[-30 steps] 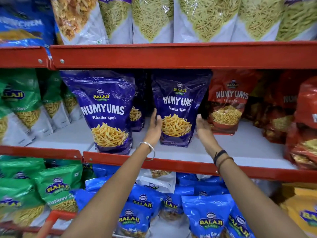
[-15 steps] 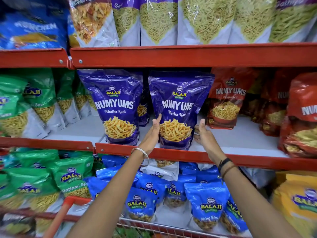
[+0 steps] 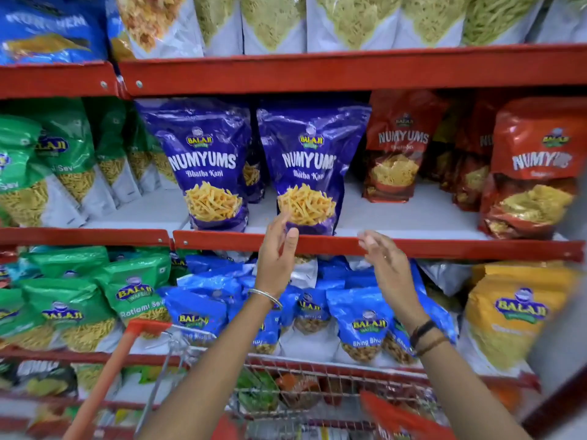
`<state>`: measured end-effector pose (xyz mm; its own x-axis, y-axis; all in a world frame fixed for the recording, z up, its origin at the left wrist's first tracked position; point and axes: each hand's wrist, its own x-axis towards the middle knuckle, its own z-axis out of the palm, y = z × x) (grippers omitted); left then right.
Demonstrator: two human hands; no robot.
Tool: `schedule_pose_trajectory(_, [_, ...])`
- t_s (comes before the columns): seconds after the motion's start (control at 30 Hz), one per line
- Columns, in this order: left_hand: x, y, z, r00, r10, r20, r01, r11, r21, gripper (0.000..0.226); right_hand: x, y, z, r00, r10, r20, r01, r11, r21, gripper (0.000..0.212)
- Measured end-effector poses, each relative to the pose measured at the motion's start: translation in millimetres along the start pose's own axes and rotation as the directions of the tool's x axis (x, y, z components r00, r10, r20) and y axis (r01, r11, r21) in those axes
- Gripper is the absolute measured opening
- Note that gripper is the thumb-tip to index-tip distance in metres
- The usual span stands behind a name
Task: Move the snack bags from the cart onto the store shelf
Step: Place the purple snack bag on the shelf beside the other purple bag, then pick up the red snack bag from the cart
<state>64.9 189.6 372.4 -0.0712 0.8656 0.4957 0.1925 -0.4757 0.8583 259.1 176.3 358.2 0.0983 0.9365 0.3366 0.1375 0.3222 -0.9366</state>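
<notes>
Two purple Numyums bags stand upright at the front of the middle shelf (image 3: 397,246): one on the left (image 3: 208,166) and one on the right (image 3: 309,168). My left hand (image 3: 278,252) is open just below the right bag's lower left corner, fingers apart, holding nothing. My right hand (image 3: 386,265) is open in front of the red shelf edge, to the right of and below that bag, not touching it. At the bottom, the wire cart (image 3: 286,389) with its red-orange handle (image 3: 104,376) holds red and green bags.
Red Numyums bags (image 3: 533,166) fill the right of the middle shelf, green sev bags (image 3: 63,160) the left. Blue Balaji bags (image 3: 359,325) and green ones (image 3: 133,293) crowd the lower shelf. A yellow bag (image 3: 514,315) sits lower right. White-and-clear bags line the top shelf.
Both hands have let go of the right purple bag and drawn back down toward the shelf edge. The bag now stands at the front beside the left one. The view has pulled back, and more of the cart shows.
</notes>
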Motion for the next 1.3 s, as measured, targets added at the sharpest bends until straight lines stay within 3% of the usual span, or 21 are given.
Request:
schedule_pose_trajectory(0.13, [-71.5,-28.4,27.4,0.997,-0.023,0.073,0.026,0.999,-0.036,0.034,-86.4,28.6,-33.4,0.996,0.089,0.029,-0.086,0.993,-0.076,0.033])
schedule_pose_trajectory(0.23, [-123.9,-63.2,47.0,0.973,-0.166,0.16,0.166,0.986,0.014,0.029,-146.1,68.5,-59.5,0.965,0.258,0.053,-0.242,0.947,-0.21,0.009])
schedule_pose_trajectory(0.27, [-138.7,-74.9,53.9,0.958,-0.222,0.179,0.22,0.975,0.031,0.026,-162.5,86.2,-69.8,0.942,0.33,0.055,-0.304,0.912,-0.276,0.013])
schedule_pose_trajectory(0.33, [-165.3,-101.0,68.4,0.91,-0.352,0.22,0.345,0.936,0.072,0.018,-190.0,121.9,-88.3,0.862,0.503,0.071,-0.436,0.805,-0.403,0.019])
schedule_pose_trajectory(0.4, [-188.0,-129.6,84.5,0.837,-0.485,0.254,0.468,0.875,0.125,0.016,-207.0,148.9,-101.3,0.734,0.671,0.104,-0.542,0.672,-0.505,0.018])
schedule_pose_trajectory(0.47, [-207.3,-158.4,99.9,0.779,-0.577,0.246,0.545,0.817,0.188,0.019,-215.0,172.5,-111.9,0.627,0.778,0.033,-0.632,0.534,-0.562,0.007])
schedule_pose_trajectory(0.6, [-233.6,-208.0,127.6,0.67,-0.705,0.234,0.655,0.709,0.262,0.027,-224.1,240.7,-133.0,0.543,0.833,-0.109,-0.712,0.387,-0.586,0.053])
schedule_pose_trajectory(0.77, [-247.0,-251.6,165.7,0.488,-0.81,0.324,0.796,0.566,0.215,0.056,-217.2,281.7,-138.8,0.639,0.75,-0.172,-0.721,0.505,-0.475,0.047])
schedule_pose_trajectory(0.87, [-248.3,-268.1,184.5,0.441,-0.825,0.353,0.844,0.515,0.15,0.048,-212.3,289.0,-139.9,0.661,0.723,-0.199,-0.713,0.523,-0.468,0.034])
schedule_pose_trajectory(0.93, [-248.8,-279.2,188.7,0.456,-0.837,0.302,0.86,0.501,0.091,0.03,-212.6,291.4,-141.4,0.696,0.681,-0.226,-0.682,0.53,-0.504,0.029])
schedule_pose_trajectory(1.0, [-246.5,-288.2,189.5,0.451,-0.873,0.188,0.883,0.467,0.053,0.04,-213.9,290.7,-143.1,0.74,0.613,-0.278,-0.649,0.542,-0.534,0.023])
schedule_pose_trajectory(1.1, [-240.6,-275.7,183.3,0.478,-0.856,0.198,0.866,0.497,0.057,0.02,-216.2,290.1,-145.1,0.732,0.592,-0.337,-0.666,0.515,-0.54,0.015])
schedule_pose_trajectory(1.13, [-238.8,-267.7,181.2,0.529,-0.821,0.218,0.835,0.549,0.042,0.009,-215.2,287.7,-145.7,0.732,0.582,-0.352,-0.668,0.517,-0.535,0.015])
schedule_pose_trajectory(1.3, [-229.1,-220.5,160.8,0.685,-0.698,0.209,0.688,0.714,0.13,0.016,-200.6,241.9,-150.0,0.815,0.49,-0.309,-0.578,0.656,-0.486,0.032])
